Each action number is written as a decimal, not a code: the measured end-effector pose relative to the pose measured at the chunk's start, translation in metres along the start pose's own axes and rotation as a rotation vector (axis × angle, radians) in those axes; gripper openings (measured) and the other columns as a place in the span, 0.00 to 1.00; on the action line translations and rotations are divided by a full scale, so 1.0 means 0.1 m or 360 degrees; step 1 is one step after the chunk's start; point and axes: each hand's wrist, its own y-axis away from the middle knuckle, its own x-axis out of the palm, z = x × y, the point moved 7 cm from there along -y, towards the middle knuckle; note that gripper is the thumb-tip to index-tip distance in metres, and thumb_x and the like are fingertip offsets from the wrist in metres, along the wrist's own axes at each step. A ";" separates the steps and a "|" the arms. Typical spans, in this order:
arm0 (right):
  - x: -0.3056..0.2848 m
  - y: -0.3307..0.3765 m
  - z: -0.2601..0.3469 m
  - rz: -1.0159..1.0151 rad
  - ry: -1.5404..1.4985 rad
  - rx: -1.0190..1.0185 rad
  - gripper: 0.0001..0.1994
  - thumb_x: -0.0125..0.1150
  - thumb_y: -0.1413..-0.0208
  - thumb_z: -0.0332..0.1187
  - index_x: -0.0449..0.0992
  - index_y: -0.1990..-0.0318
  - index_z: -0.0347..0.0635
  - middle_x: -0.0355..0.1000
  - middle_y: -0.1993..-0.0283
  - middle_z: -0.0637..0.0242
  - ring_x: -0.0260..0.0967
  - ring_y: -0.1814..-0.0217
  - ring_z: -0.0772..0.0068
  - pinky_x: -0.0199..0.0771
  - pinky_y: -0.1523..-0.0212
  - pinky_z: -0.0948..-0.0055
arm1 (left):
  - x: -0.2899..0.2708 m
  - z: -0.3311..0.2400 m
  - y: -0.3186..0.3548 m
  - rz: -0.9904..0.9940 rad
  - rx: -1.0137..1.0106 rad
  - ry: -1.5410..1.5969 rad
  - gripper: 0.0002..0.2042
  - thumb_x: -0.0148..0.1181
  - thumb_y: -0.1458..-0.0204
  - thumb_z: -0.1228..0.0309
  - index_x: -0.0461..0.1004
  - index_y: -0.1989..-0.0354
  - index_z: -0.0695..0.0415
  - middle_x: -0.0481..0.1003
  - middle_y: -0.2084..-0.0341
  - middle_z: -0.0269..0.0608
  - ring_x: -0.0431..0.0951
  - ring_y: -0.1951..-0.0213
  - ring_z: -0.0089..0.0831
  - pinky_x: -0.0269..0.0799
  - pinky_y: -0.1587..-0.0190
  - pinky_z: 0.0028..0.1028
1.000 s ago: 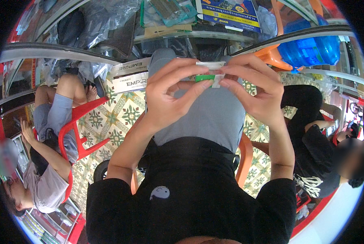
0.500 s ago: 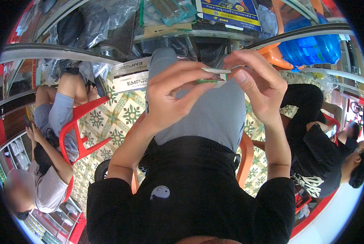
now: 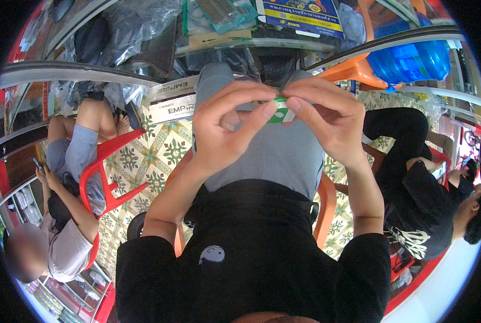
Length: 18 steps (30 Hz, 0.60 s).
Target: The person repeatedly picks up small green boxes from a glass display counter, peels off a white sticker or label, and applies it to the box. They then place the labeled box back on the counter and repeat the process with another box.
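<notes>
Above my lap I hold a small green-and-white packet (image 3: 280, 114) with both hands. My left hand (image 3: 225, 126) pinches its left end between thumb and fingertips. The thumb and fingers of my right hand (image 3: 331, 121) are closed on its right end. The fingertips of the two hands nearly meet along its top edge. Its white-marked green face shows between my thumbs; the fingers cover the rest, so I cannot tell whether it is a box or a pouch.
A glass-fronted case (image 3: 305, 46) stands ahead of my knees. White cartons (image 3: 171, 109) sit at its foot, and a blue water bottle (image 3: 410, 63) lies at the right. Seated people are on both sides, with a red chair (image 3: 107, 202) at the left.
My right hand has moved in to the left and closed on the packet's right end. The packet has turned, so its green face now shows; the white piece seen on top is out of sight.
</notes>
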 end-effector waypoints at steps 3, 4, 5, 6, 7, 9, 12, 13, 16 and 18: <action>0.01 0.01 0.02 -0.0023 0.0016 0.0006 0.08 0.68 0.36 0.22 0.85 0.52 0.31 0.81 0.53 0.57 0.81 0.57 0.72 0.88 0.63 0.76 | 0.00 0.00 0.01 -0.0026 -0.0088 -0.0027 0.09 0.66 0.38 0.82 0.82 0.51 0.67 0.82 0.53 0.49 0.83 0.50 0.31 0.86 0.53 0.27; 0.01 0.01 0.03 -0.0030 0.0032 0.0016 0.07 0.68 0.36 0.22 0.85 0.53 0.31 0.81 0.54 0.57 0.81 0.57 0.73 0.88 0.63 0.76 | 0.00 0.00 0.02 -0.0050 -0.0125 0.0011 0.08 0.66 0.38 0.82 0.82 0.51 0.68 0.82 0.54 0.48 0.83 0.50 0.30 0.85 0.53 0.26; 0.01 0.01 0.04 -0.0038 0.0046 0.0026 0.07 0.68 0.36 0.23 0.85 0.53 0.31 0.81 0.54 0.58 0.81 0.58 0.73 0.88 0.64 0.76 | 0.00 0.00 0.03 -0.0063 -0.0154 0.0053 0.08 0.66 0.38 0.82 0.82 0.51 0.68 0.82 0.54 0.49 0.83 0.50 0.30 0.84 0.53 0.26; 0.02 0.01 0.05 -0.0045 0.0060 0.0037 0.07 0.68 0.36 0.23 0.86 0.53 0.32 0.81 0.55 0.58 0.81 0.59 0.73 0.87 0.64 0.76 | 0.00 0.00 0.03 -0.0077 -0.0182 0.0095 0.09 0.66 0.38 0.82 0.82 0.51 0.68 0.82 0.54 0.49 0.83 0.51 0.31 0.83 0.52 0.27; 0.02 0.01 0.05 -0.0055 0.0051 0.0044 0.07 0.67 0.36 0.23 0.86 0.53 0.32 0.82 0.56 0.59 0.81 0.59 0.73 0.87 0.65 0.76 | 0.00 0.00 0.04 -0.0090 -0.0211 0.0137 0.09 0.66 0.38 0.82 0.82 0.51 0.69 0.82 0.54 0.49 0.82 0.51 0.31 0.83 0.51 0.27; 0.03 0.00 0.05 -0.0075 0.0036 0.0059 0.06 0.67 0.36 0.23 0.86 0.54 0.32 0.82 0.57 0.59 0.81 0.60 0.74 0.87 0.66 0.77 | -0.01 0.01 0.05 -0.0106 -0.0231 0.0163 0.09 0.66 0.38 0.81 0.82 0.51 0.69 0.82 0.54 0.49 0.82 0.51 0.31 0.81 0.50 0.29; 0.04 -0.01 0.06 -0.0059 0.0083 0.0023 0.07 0.68 0.36 0.23 0.86 0.54 0.33 0.82 0.56 0.59 0.81 0.60 0.74 0.86 0.67 0.77 | -0.02 0.04 0.06 -0.0126 -0.0226 0.0187 0.09 0.66 0.38 0.82 0.82 0.50 0.68 0.82 0.54 0.49 0.83 0.51 0.32 0.80 0.48 0.30; 0.05 -0.01 0.06 -0.0044 0.0115 -0.0002 0.07 0.68 0.36 0.23 0.86 0.54 0.32 0.82 0.56 0.59 0.81 0.60 0.74 0.86 0.67 0.78 | -0.02 0.05 0.06 -0.0132 -0.0218 0.0193 0.10 0.66 0.38 0.82 0.82 0.50 0.68 0.83 0.54 0.49 0.83 0.51 0.32 0.79 0.48 0.30; 0.02 0.01 0.07 -0.0018 0.0207 -0.0064 0.07 0.70 0.38 0.23 0.86 0.54 0.33 0.82 0.56 0.58 0.82 0.60 0.74 0.84 0.67 0.78 | -0.02 -0.01 0.03 -0.0107 -0.0055 -0.0096 0.09 0.67 0.39 0.82 0.83 0.51 0.66 0.84 0.54 0.49 0.84 0.51 0.33 0.79 0.47 0.30; -0.01 0.02 0.08 -0.0024 0.0253 -0.0087 0.07 0.71 0.40 0.22 0.87 0.55 0.33 0.83 0.56 0.57 0.82 0.60 0.73 0.84 0.66 0.76 | 0.00 -0.04 0.01 -0.0032 -0.0014 -0.0136 0.09 0.68 0.41 0.82 0.84 0.53 0.65 0.84 0.54 0.49 0.84 0.51 0.34 0.79 0.47 0.30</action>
